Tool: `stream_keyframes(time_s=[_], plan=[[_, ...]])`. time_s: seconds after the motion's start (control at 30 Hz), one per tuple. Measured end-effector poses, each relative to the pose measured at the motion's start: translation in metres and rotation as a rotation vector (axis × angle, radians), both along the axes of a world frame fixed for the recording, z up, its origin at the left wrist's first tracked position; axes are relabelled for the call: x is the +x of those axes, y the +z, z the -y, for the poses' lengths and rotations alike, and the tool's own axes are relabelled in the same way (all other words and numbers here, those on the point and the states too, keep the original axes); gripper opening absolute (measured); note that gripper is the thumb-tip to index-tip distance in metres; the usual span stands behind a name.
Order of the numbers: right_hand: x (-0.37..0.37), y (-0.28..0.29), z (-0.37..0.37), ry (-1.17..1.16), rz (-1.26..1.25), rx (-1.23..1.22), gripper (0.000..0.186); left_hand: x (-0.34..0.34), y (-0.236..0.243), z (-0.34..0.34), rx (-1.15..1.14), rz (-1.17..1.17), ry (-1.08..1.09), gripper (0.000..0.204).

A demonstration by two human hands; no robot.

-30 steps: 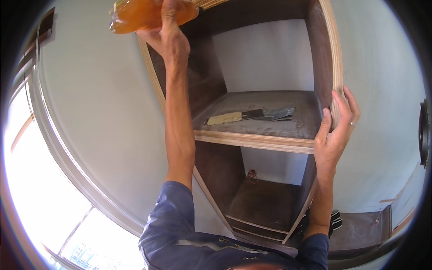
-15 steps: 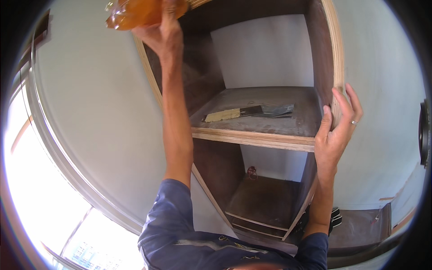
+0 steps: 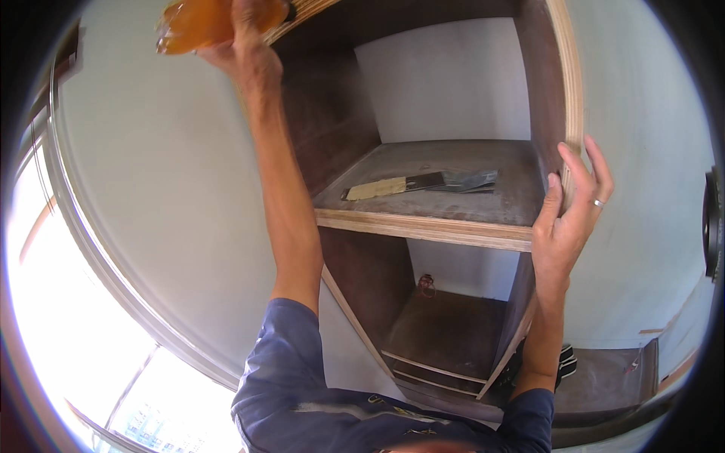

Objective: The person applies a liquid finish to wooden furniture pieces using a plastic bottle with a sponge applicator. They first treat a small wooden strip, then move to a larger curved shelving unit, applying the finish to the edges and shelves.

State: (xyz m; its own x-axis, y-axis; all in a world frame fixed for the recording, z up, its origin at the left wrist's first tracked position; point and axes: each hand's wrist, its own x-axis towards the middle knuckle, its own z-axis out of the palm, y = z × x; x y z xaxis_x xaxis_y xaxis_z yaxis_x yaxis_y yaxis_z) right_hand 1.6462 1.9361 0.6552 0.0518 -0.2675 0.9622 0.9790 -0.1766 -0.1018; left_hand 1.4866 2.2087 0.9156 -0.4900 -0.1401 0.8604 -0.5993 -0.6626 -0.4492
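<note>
High at the upper left, my left hand [image 3: 255, 66] is wrapped round a clear plastic bottle of amber liquid [image 3: 195, 27]. The bottle lies nearly sideways, its dark tip close to the cabinet's bare top left edge [image 3: 306, 10]. The top of the bottle and some of my fingers run out of the picture. My right hand [image 3: 568, 215] grips the right front edge of the cabinet [image 3: 572, 90], thumb inside and fingers outside, with a ring on one finger. Between my arms is the dark-lined cabinet's middle shelf [image 3: 423, 229], with a pale plywood front edge.
On the shelf lie a yellowish strip-like handle [image 3: 376, 189] with a dark flat end and several grey flat pieces [image 3: 470, 181]. Reddish wires [image 3: 427, 284] stick out in the lower compartment. A bright window [image 3: 83, 325] stands at the left, beside a pale wall [image 3: 174, 196].
My left hand has moved left and slightly down with the bottle, bringing its dark tip into sight along the cabinet edge. My right hand keeps its grip; the view has shifted slightly.
</note>
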Motion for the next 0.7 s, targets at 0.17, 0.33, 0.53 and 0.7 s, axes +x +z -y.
stream_keyframes(time_s=[0.17,0.33,0.53,0.7], plan=[[0.000,0.000,-0.001,0.047,-0.008,0.018,0.043,0.001,0.007,-0.004,-0.019,-0.020,-0.101,0.043],[0.001,-0.001,-0.001,0.082,-0.007,0.023,0.044,-0.002,0.004,-0.012,0.061,-0.016,-0.071,0.043],[0.002,-0.002,-0.001,0.014,-0.013,-0.022,0.045,0.002,-0.001,0.003,-0.004,0.031,-0.224,0.030],[0.000,0.001,-0.001,0.070,-0.011,0.008,0.046,0.041,0.000,0.034,0.018,-0.042,0.012,0.043]])
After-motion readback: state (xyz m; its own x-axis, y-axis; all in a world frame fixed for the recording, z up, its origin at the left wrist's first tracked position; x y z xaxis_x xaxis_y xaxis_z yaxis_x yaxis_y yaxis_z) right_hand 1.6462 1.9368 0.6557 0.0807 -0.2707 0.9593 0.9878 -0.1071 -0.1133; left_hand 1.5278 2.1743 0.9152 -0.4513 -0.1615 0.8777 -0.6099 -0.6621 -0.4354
